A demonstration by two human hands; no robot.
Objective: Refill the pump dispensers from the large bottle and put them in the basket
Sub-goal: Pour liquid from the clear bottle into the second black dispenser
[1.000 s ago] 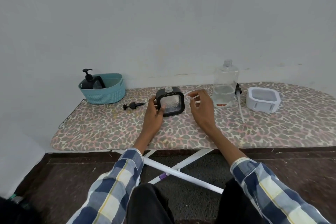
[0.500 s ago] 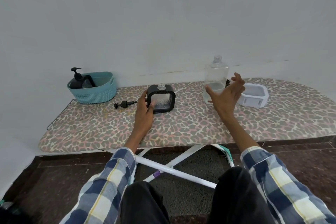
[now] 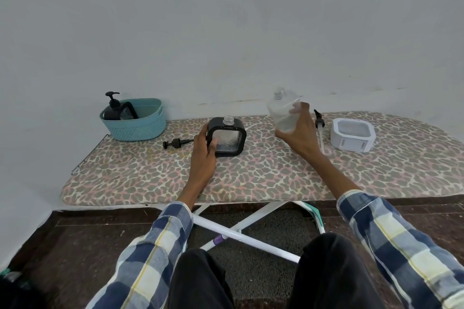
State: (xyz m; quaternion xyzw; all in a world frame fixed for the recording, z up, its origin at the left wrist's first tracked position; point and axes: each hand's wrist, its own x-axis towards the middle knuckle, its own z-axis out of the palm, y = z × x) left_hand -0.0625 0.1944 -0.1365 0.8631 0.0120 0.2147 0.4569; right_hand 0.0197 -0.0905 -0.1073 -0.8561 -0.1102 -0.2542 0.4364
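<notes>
Landmark for all places: the black-framed square dispenser [image 3: 227, 140], standing uncapped on the ironing board [image 3: 263, 175].

Step in hand, as judged: the second refill, just before pouring. The next move calls for bringing the large bottle's open neck over the dispenser's narrow mouth and tipping slowly, while the left hand keeps the dispenser upright; the small opening makes a spill likely.

Items, left to right:

1. Basket [image 3: 136, 123], teal, count one, well to the left of the dispenser by the wall. It holds one black dispenser with its pump fitted [image 3: 114, 108], so one unit appears finished.
2. Loose black pump head [image 3: 177, 143], count one, lying flat just left of the dispenser.
3. Left hand [image 3: 204, 155], fingers curled round the dispenser's left edge, thumb on its front face.
4. Black-framed square dispenser, count one, threaded neck open.
5. Large bottle [image 3: 283, 114], clear, count one, right of the dispenser, lifted and tilted, cap off, a little clear liquid inside.
6. Right hand [image 3: 298, 133], fingers wrapped round the large bottle's lower body.
7. Second loose pump with long tube [image 3: 320, 128], count one, lying beyond the right hand.
8. White-framed square dispenser [image 3: 352, 134], count one, farthest right, lying flat, pump off.

Totals: dispensers three; loose pumps two.
</notes>
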